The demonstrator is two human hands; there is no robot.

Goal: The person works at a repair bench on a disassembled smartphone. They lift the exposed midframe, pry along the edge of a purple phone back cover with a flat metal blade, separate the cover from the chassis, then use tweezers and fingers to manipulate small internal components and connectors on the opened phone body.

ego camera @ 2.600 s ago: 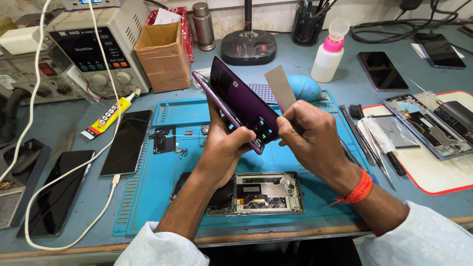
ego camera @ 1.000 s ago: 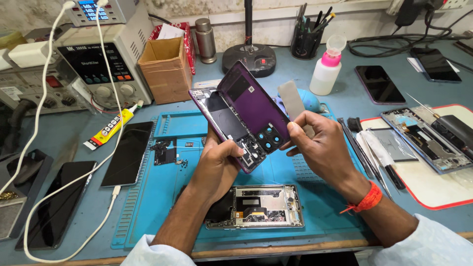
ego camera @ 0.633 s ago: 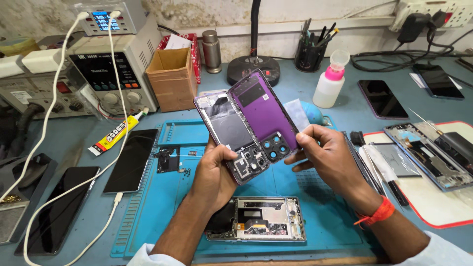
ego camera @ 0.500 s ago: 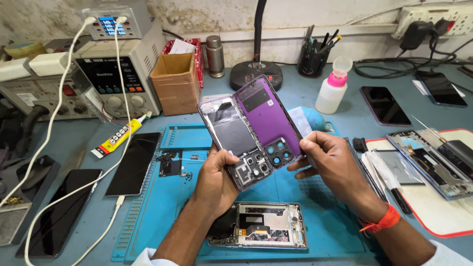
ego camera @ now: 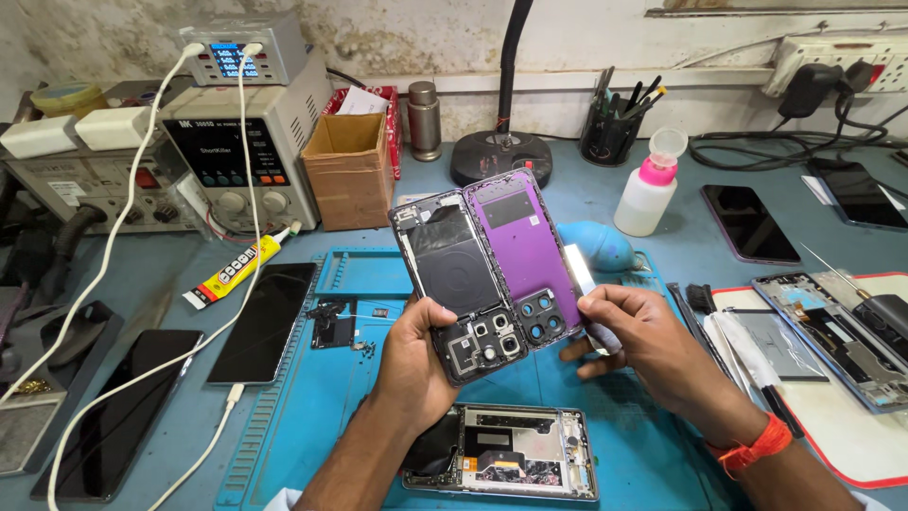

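A blue mat (ego camera: pixel 350 397) covers the bench middle. On its near edge lies an opened phone frame (ego camera: pixel 515 452). Just left of the mat lie a dark phone (ego camera: pixel 264 322) and a yellow glue tube (ego camera: pixel 236 272). Behind the mat stand a cardboard box (ego camera: pixel 348 172), a lamp base (ego camera: pixel 500 157) and a pink-capped bottle (ego camera: pixel 648 189). Right of the mat sits a red-edged pad (ego camera: pixel 865 452).

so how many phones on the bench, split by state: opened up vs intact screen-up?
Opened phones: 3 - one in the left hand with its purple back cover swung open, one on the blue mat, one on the red-edged mat.
Intact dark-screen phones: 4 -.
Total: 7
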